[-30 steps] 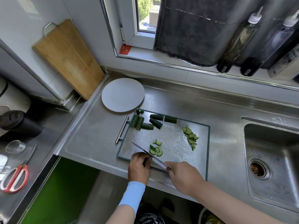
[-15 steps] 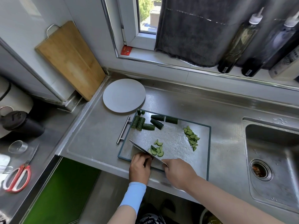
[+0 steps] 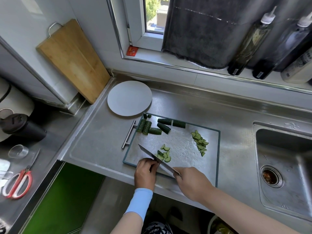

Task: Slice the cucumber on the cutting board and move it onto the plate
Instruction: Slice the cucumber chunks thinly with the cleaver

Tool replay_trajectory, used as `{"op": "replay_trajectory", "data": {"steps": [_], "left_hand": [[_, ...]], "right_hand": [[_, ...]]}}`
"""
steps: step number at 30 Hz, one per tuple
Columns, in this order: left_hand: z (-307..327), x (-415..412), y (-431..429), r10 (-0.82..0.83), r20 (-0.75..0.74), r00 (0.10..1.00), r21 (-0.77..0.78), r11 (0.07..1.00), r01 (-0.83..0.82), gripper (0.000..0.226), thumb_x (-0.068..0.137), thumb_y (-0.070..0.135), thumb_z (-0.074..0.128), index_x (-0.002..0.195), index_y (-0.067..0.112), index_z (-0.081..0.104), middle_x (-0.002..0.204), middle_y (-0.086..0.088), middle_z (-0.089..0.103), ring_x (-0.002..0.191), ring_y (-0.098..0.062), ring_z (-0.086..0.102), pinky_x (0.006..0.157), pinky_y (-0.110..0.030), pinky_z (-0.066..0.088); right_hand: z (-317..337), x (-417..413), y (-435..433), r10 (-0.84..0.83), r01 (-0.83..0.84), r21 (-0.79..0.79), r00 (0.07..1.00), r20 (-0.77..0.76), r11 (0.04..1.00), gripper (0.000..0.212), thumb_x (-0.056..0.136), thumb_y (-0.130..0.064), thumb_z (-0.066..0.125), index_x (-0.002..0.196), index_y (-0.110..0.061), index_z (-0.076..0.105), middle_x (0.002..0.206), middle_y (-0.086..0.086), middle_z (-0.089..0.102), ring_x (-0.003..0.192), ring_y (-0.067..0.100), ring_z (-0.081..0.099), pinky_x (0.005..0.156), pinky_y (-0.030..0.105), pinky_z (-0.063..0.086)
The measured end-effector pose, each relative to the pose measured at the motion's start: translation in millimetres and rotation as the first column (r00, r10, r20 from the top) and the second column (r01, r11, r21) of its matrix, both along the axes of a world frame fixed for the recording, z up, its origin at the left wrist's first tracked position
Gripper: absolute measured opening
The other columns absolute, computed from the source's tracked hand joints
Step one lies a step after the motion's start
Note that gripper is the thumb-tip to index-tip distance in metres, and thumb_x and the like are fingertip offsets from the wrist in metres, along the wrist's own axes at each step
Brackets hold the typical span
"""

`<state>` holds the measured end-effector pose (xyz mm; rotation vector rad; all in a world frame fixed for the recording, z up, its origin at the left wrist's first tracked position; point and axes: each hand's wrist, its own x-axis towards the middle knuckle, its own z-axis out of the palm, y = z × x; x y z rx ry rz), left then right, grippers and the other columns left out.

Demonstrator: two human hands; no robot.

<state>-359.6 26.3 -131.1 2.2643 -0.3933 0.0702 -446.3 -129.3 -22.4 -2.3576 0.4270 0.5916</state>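
right hand [image 3: 192,183] fingers wrapped round steel knife [image 3: 152,156]; left hand [image 3: 146,173] fingers curled beside blade, grip unclear. teal-rimmed steel cutting board [image 3: 185,149] at bench near edge holds dark green cucumber chunks [image 3: 155,127], half-moon slices [image 3: 164,154]. round grey plate [image 3: 129,98] behind, steel sink [image 3: 285,166] right.

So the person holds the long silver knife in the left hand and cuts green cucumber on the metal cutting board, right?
No. The head view shows the long silver knife in the right hand; the left hand rests beside the blade. The rest holds: green cucumber slices lie on the metal cutting board.
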Motion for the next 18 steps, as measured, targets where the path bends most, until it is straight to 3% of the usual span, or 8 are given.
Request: {"op": "replay_trajectory", "data": {"steps": [8, 18], "left_hand": [[1, 1, 0, -0.005, -0.008, 1.0, -0.018, 1.0, 0.005, 0.015, 0.072, 0.001, 0.08, 0.08, 0.013, 0.074, 0.083, 0.002, 0.064, 0.082, -0.013, 0.057, 0.082, -0.006, 0.036], [1, 1, 1, 0.0, -0.013, 1.0, -0.017, 1.0, 0.0, 0.014, 0.073, 0.003, 0.08, 0.08, 0.013, 0.074, 0.083, 0.003, 0.064, 0.082, -0.014, 0.057, 0.079, -0.013, 0.041]], "right_hand": [[2, -1, 2, -0.009, 0.009, 0.0, 1.0, -0.02, 1.0, 0.038, 0.102, -0.026, 0.038, 0.064, -0.027, 0.037, 0.059, -0.003, 0.045, 0.054, 0.014, 0.039, 0.054, 0.029, 0.031], [6, 8, 6, -0.001, -0.001, -0.027, 0.999, -0.045, 1.0, 0.039, 0.102, -0.024, 0.038, 0.063, -0.027, 0.035, 0.058, -0.005, 0.043, 0.053, 0.013, 0.036, 0.051, 0.027, 0.028]]}}
